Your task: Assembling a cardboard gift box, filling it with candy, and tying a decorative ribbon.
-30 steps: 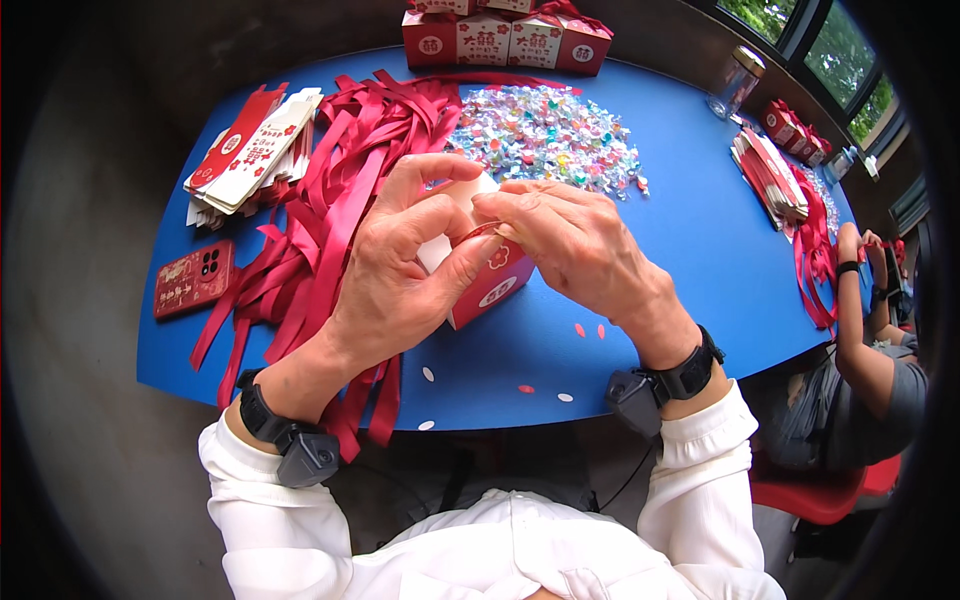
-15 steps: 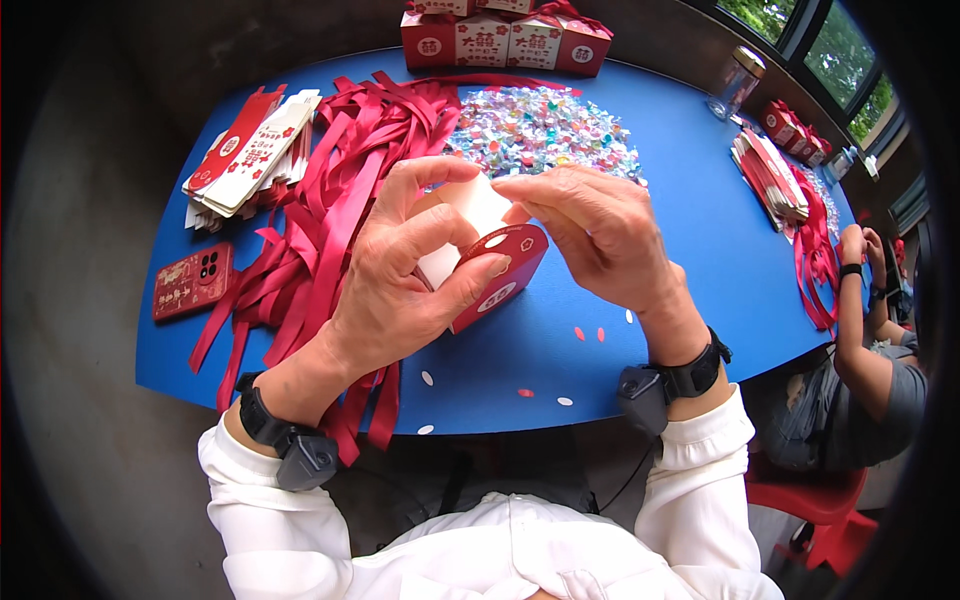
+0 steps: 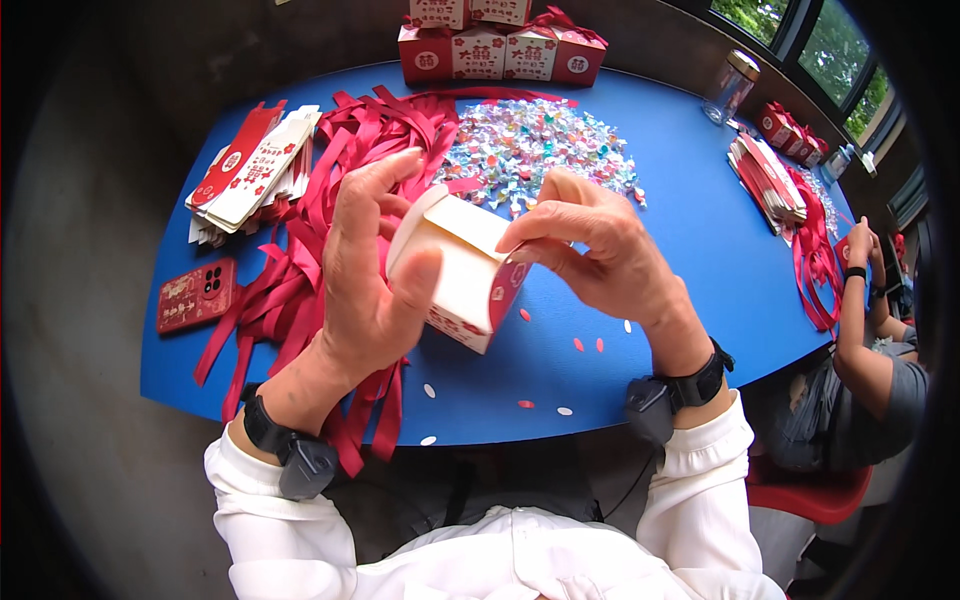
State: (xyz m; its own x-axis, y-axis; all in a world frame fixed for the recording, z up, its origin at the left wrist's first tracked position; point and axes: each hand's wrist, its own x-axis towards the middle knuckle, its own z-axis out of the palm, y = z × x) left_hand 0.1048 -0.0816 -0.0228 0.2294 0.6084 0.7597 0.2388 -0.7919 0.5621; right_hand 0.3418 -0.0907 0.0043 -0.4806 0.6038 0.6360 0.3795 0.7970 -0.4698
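A small red and white paper box (image 3: pixel 455 280) with printed flowers is in front of me, tilted, with its cream top panel folded over. My right hand (image 3: pixel 595 245) pinches the red side's upper edge between thumb and fingers. Beside the box's left side is my left hand (image 3: pixel 365 260), fingers apart and the index finger stretched upward. Its thumb overlaps the box's near face; whether it presses there I cannot tell. Just behind the box lies a heap of wrapped candies (image 3: pixel 540 145). Red ribbons (image 3: pixel 290 290) are piled to the left, partly behind my left hand.
Flat box blanks (image 3: pixel 255 170) are stacked at the left above a red phone (image 3: pixel 196 295). Finished boxes (image 3: pixel 500 55) stand at the back. A jar (image 3: pixel 731 86) is at the far right. Small paper ovals (image 3: pixel 526 405) dot the blue table (image 3: pixel 690 250). Another person (image 3: pixel 860 370) works at the right.
The box has turned, so a white face now points toward me and its top panel lies folded over. My left fingers have loosened and spread; the right hand has shifted to the box's right edge.
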